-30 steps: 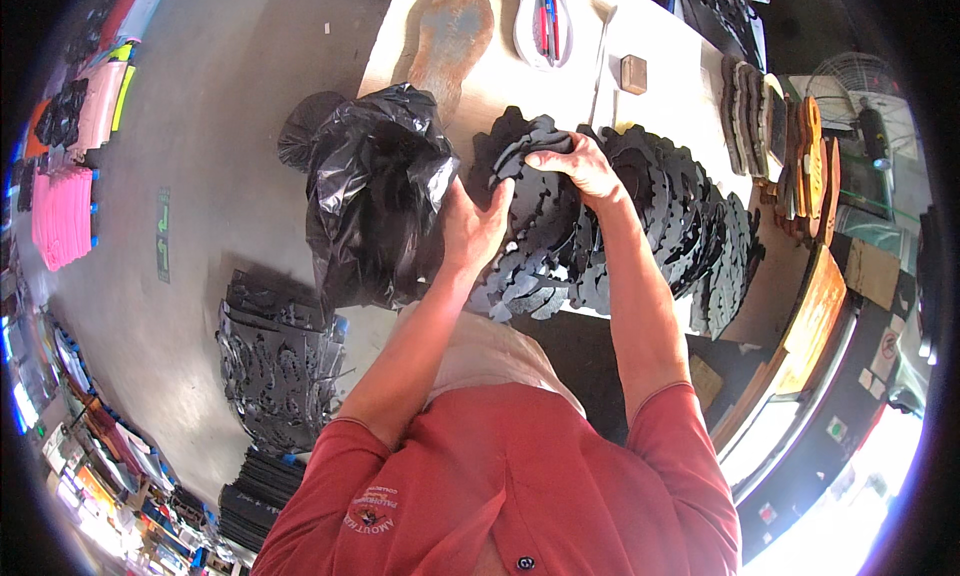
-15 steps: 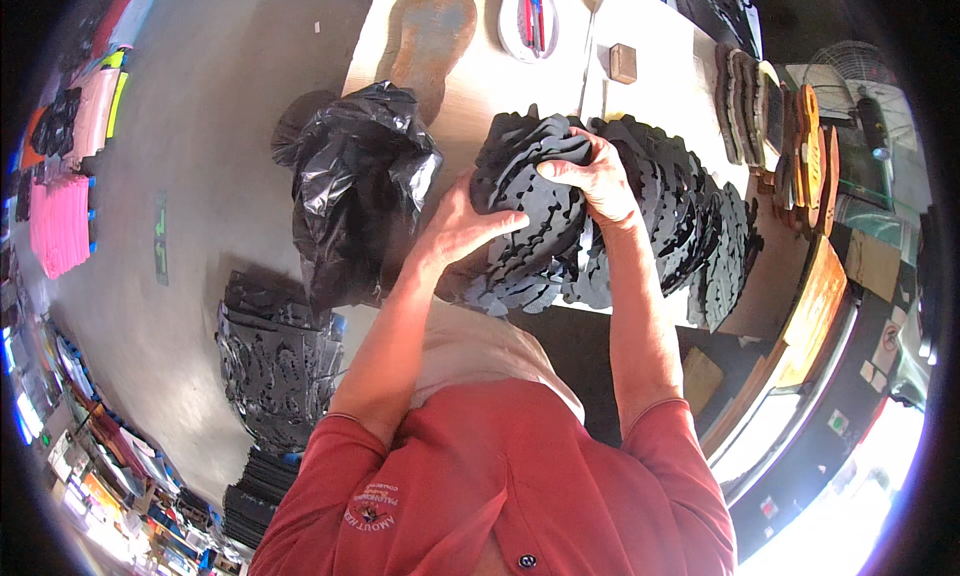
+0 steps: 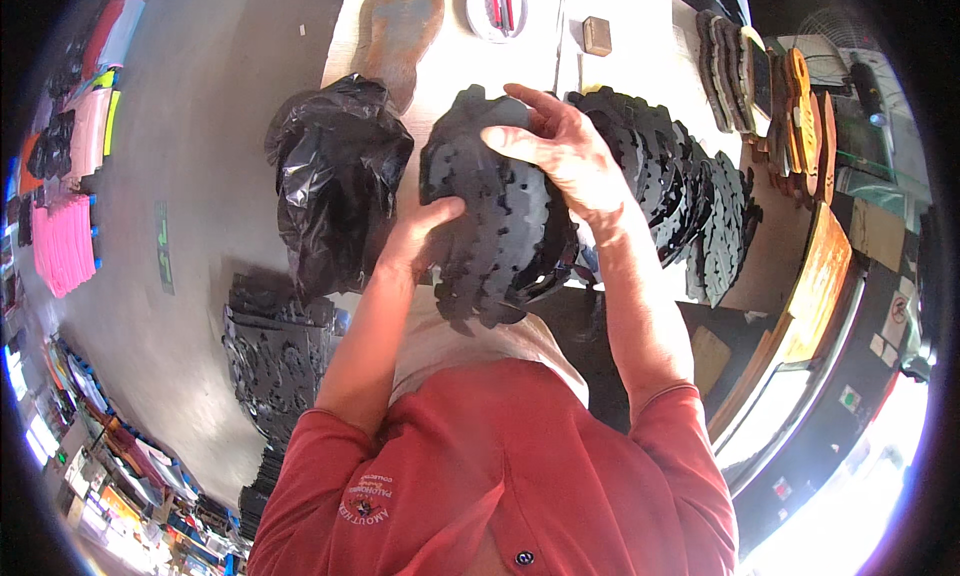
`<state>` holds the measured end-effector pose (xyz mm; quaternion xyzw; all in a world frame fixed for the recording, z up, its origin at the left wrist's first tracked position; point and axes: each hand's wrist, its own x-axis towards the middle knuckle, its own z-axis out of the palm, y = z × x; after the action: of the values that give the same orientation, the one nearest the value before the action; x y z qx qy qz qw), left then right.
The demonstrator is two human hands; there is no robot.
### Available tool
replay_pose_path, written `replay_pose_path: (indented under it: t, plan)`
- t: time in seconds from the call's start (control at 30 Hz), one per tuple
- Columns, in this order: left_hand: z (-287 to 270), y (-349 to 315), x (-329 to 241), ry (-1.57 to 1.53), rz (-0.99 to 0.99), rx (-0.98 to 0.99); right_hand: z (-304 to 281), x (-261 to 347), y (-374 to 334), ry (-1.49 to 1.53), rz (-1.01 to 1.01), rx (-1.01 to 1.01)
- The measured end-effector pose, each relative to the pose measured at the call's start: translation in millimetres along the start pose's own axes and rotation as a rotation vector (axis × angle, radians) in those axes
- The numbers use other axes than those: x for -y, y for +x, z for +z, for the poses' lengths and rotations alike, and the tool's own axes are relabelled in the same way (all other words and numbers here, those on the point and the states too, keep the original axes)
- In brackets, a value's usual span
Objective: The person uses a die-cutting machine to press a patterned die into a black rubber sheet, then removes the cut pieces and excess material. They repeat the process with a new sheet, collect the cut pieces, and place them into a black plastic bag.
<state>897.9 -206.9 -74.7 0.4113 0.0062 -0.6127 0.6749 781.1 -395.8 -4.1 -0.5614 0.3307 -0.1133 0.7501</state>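
Observation:
A thick bundle of dark grey, notched-edge flat pieces [image 3: 490, 201], looking like cut rubber or foam shoe-sole parts, is between my hands at the table's near edge. My left hand [image 3: 415, 234] grips the bundle's left side, thumb over the top and the other fingers hidden behind it. My right hand [image 3: 570, 161] is curled around the far right side, its thumb extended above the upper face. Right of it, a fanned row of similar notched pieces [image 3: 665, 181] lies on the table. Left of my left hand stands a crumpled black plastic bag [image 3: 340, 176].
On the pale table [image 3: 640, 51] are a worn sole-shaped board [image 3: 403, 26], a white tray [image 3: 482, 16] of pens and a small wooden block [image 3: 597, 36]. Brown sole-shaped boards [image 3: 800, 106] stand at the right. Black cut sheets [image 3: 275, 351] are stacked low at left.
The bundle has come nearer my body and to the left, and its upper face now shows more fully. My hands moved with it, the left thumb shifting toward its left edge.

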Motion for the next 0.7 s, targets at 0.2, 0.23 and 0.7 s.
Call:
replay_pose_path:
  t: [0.2, 0.23, 0.7]
  plan:
    - [-4, -12, 1, -0.095, -0.036, 0.012, -42, -14, -29, 0.099, -0.136, 0.126]
    - [-5, -13, 2, -0.088, -0.082, -0.021, -46, -22, -34, 0.049, -0.183, 0.057]
    - [-2, -13, 21, -0.066, -0.146, 0.011, -73, -132, -101, 0.163, 0.065, -0.114]
